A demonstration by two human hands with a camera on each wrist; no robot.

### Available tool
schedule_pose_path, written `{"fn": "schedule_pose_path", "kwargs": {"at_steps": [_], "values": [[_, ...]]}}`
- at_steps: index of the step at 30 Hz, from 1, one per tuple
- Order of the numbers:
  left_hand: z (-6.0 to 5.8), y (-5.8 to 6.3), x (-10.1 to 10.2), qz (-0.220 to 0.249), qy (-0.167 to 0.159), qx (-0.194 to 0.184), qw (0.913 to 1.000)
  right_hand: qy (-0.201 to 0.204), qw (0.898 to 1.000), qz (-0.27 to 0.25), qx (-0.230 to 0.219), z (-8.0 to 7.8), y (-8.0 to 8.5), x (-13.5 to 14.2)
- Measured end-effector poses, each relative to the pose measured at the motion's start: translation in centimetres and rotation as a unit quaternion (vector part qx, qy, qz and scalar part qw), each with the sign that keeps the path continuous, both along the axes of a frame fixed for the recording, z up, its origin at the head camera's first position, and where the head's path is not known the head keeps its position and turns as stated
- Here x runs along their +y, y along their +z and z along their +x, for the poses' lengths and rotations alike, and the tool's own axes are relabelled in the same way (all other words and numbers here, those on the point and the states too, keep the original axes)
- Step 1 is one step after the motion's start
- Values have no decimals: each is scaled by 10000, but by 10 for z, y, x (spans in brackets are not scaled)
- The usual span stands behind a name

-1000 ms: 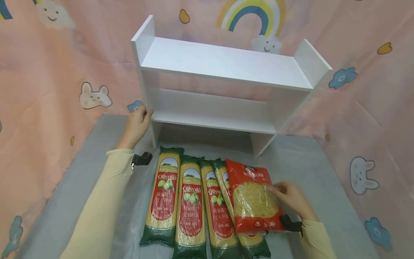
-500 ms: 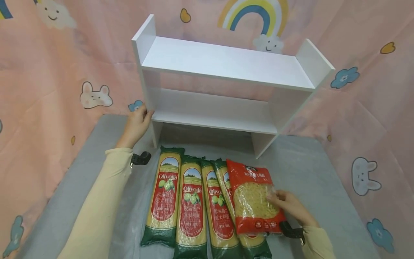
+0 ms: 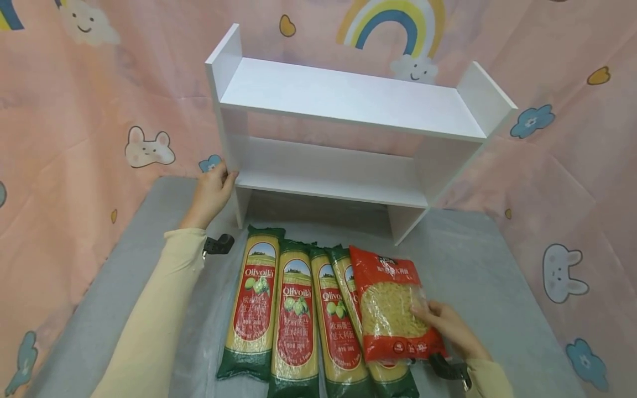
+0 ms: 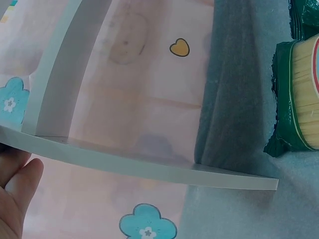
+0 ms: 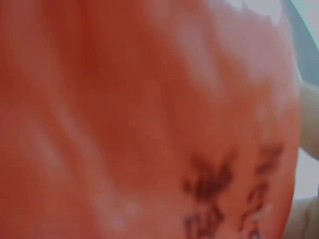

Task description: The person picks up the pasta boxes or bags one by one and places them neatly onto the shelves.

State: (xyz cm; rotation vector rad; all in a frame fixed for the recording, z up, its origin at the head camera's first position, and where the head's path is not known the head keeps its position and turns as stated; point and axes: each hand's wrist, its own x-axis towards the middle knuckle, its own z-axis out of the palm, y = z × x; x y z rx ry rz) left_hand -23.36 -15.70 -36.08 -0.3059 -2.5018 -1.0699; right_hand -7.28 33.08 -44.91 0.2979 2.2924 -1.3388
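Observation:
My left hand [image 3: 209,194] holds the left side panel of a white shelf unit [image 3: 343,95], beside its middle board. In the left wrist view, my thumb [image 4: 26,185] lies near the panel, while the fingers are partly hidden behind it. My right hand [image 3: 450,327] grips the right edge of a red bag of short pasta [image 3: 390,309], thumb on its front and other fingers mostly hidden. This bag lies partly over the rightmost spaghetti pack [image 3: 395,377]. Blurred red plastic [image 5: 124,119] fills most of the right wrist view.
Several green-ended spaghetti packs, including the leftmost pack [image 3: 254,304], lie side by side on the grey cloth-covered table [image 3: 478,260] before the shelf. A pink patterned curtain [image 3: 74,110] hangs behind and at both sides.
My right hand has slid slightly down the pasta bag's right edge, and the bag's lower right corner has shifted a little. My left hand has stayed on the shelf panel.

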Motion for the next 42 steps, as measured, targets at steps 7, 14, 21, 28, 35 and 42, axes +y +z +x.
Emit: {"fn": "schedule_pose_path", "kwargs": {"at_steps": [7, 14, 21, 28, 35, 42], "values": [[0, 0, 3, 17, -10, 47, 10000, -219, 9949, -881, -441, 2, -3, 3], [-1, 0, 5, 64, -43, 57, 10000, -251, 9844, -1582, -726, 0, -3, 6], [-1, 1, 5, 98, -74, 50, 9999, -333, 9818, -1678, -826, -1, -1, 7], [-1, -1, 5, 110, -74, -106, 9999, -466, 9840, -1622, -567, 0, 2, 0], [1, 1, 1, 221, -79, -223, 9995, -677, 9861, -1512, -95, -1, 3, -8], [1, 0, 2, 124, -49, -191, 9997, -891, 9855, -1437, 152, 0, 7, -10]]}}
